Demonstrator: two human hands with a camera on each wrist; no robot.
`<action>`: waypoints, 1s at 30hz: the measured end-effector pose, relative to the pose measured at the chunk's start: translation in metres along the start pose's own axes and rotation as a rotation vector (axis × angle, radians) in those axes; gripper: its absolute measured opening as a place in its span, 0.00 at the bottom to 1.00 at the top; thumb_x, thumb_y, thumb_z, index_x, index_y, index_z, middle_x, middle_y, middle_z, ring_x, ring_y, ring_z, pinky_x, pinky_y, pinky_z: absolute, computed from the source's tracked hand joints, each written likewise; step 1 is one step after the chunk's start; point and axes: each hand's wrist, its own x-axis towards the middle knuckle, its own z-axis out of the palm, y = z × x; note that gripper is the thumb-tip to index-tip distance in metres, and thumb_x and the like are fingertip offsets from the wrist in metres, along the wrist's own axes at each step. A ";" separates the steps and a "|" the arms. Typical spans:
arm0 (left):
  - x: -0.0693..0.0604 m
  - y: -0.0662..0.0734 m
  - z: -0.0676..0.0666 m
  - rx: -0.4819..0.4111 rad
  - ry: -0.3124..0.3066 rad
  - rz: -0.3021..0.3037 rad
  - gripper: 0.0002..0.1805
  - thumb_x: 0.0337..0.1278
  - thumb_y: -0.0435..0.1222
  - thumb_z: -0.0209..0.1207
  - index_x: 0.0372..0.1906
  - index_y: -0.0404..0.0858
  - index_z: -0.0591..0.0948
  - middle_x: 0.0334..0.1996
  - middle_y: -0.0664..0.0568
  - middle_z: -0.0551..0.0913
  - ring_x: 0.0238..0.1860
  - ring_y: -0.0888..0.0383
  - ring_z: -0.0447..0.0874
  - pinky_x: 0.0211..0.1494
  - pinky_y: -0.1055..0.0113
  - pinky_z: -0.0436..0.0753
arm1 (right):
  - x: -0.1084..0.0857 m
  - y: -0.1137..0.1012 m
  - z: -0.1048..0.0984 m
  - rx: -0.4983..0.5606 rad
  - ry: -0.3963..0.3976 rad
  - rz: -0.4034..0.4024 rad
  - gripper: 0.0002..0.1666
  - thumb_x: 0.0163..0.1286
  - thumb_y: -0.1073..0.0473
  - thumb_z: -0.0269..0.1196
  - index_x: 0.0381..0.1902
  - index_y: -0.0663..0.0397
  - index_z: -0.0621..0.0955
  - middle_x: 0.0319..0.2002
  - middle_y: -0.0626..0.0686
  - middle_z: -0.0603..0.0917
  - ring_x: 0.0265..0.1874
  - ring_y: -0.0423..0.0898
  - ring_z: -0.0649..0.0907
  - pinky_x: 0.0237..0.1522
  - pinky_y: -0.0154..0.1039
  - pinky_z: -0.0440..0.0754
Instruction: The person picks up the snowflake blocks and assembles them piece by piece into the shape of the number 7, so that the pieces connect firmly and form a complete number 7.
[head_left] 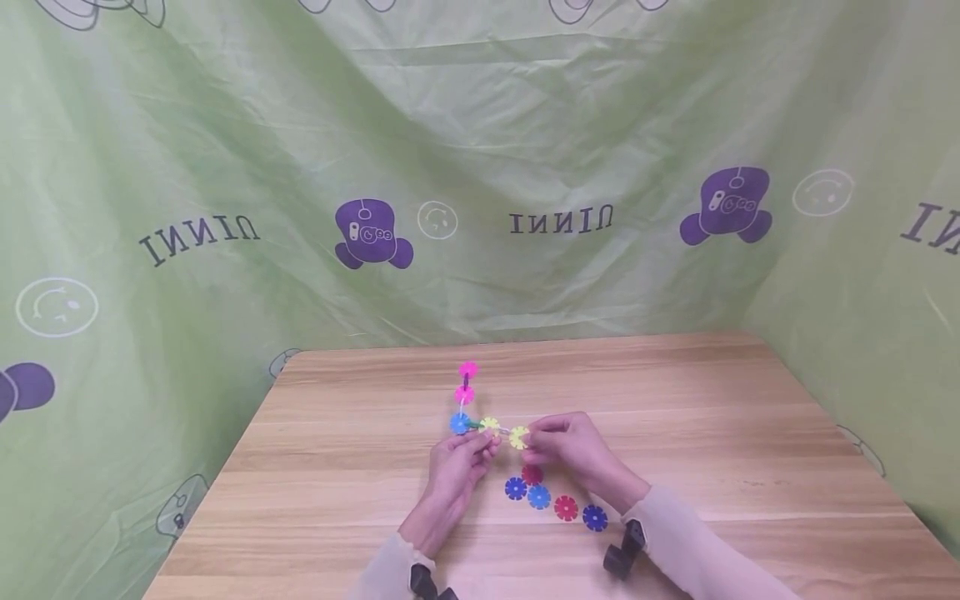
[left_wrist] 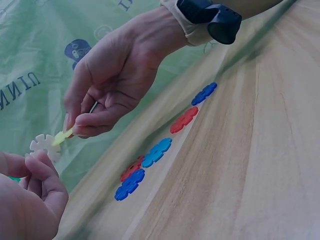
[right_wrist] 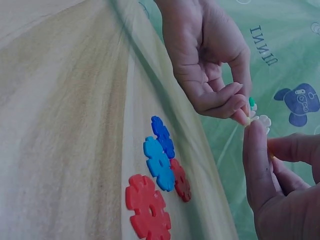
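Behind, mirrored “UINNI” lettering (head_left: 562, 219), hands (head_left: 454, 471) (head_left: 581, 450) pinching discs (head_left: 517, 437)

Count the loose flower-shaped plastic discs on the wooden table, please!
5: a red flower-shaped plastic disc near the right hand, a dark blue one and a light blue one close by, then another red and another dark blue farther right. That hand may hide more.
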 end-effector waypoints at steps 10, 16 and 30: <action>-0.003 -0.002 0.006 -0.006 0.043 -0.003 0.16 0.65 0.32 0.67 0.53 0.26 0.84 0.32 0.52 0.90 0.36 0.63 0.86 0.43 0.72 0.86 | 0.001 -0.005 0.001 -0.073 0.004 -0.015 0.17 0.69 0.69 0.66 0.53 0.75 0.83 0.39 0.66 0.92 0.30 0.46 0.93 0.44 0.42 0.93; -0.003 -0.001 0.005 0.005 0.035 -0.003 0.16 0.66 0.32 0.67 0.54 0.26 0.84 0.33 0.53 0.90 0.36 0.63 0.86 0.44 0.72 0.87 | 0.002 -0.005 0.002 -0.072 0.016 -0.007 0.17 0.69 0.69 0.67 0.53 0.74 0.84 0.39 0.66 0.92 0.31 0.47 0.93 0.44 0.42 0.93; -0.001 0.007 -0.004 0.024 0.022 0.030 0.17 0.67 0.30 0.66 0.55 0.24 0.82 0.34 0.52 0.91 0.37 0.63 0.89 0.47 0.71 0.89 | 0.001 -0.007 -0.004 -0.201 -0.064 -0.055 0.20 0.68 0.64 0.71 0.54 0.71 0.84 0.42 0.67 0.91 0.37 0.53 0.93 0.47 0.45 0.93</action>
